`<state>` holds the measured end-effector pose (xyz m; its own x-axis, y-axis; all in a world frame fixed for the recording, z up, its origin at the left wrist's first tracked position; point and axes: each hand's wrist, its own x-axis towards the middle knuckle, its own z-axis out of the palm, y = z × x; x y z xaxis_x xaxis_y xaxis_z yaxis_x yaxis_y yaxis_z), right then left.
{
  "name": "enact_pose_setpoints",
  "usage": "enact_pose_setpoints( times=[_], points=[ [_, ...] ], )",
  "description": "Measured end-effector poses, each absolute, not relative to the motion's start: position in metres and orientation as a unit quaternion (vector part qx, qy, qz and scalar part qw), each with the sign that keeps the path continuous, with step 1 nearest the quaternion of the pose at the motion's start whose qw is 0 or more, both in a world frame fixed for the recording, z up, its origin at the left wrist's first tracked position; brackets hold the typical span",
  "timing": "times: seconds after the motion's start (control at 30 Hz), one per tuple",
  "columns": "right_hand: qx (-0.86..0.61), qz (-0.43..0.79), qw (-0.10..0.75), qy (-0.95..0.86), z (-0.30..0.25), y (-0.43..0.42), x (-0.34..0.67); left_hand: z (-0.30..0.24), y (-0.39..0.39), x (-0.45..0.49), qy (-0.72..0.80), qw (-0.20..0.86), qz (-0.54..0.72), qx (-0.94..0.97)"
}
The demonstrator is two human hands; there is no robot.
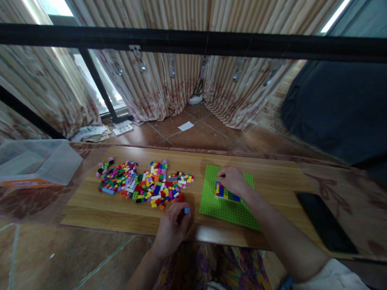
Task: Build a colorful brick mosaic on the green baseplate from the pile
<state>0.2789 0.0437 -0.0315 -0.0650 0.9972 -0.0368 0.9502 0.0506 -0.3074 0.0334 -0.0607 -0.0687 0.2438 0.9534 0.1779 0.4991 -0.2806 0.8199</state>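
Note:
My left hand [172,226] is closed in a pinch near the front edge of the wooden board, with a light blue toy brick [187,210] at its fingertips. Just beyond those fingers lies a red brick [182,198]. On the green studded baseplate [211,199] stands a low block of joined bricks [227,195] in blue, yellow, green and red. My right hand [234,180] reaches over this block with its fingers bent together at the far left end. Whatever those fingertips grip is hidden. Left of the baseplate spreads a pile of loose coloured bricks [140,183].
A clear plastic bin [59,162] with an orange label stands at the far left. A black phone-like slab [326,223] lies on the right. The wooden board [97,216] rests on a patterned cloth, and a dark bar [190,41] crosses above and beyond it.

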Motion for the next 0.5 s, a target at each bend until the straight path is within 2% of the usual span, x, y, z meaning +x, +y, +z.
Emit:
enact_pose_setpoints(
  times=[0.37,0.5],
  points=[
    [-0.692,0.156,0.095,-0.698,-0.0316,0.0449,0.2745,-0.0749,-0.0599,0.0317,0.501,0.314,0.357,0.723],
    [-0.692,0.161,0.124,-0.693,-0.031,0.0446,0.2753,-0.0765,-0.0596,0.0324,0.505,0.317,0.354,0.72]
  ],
)
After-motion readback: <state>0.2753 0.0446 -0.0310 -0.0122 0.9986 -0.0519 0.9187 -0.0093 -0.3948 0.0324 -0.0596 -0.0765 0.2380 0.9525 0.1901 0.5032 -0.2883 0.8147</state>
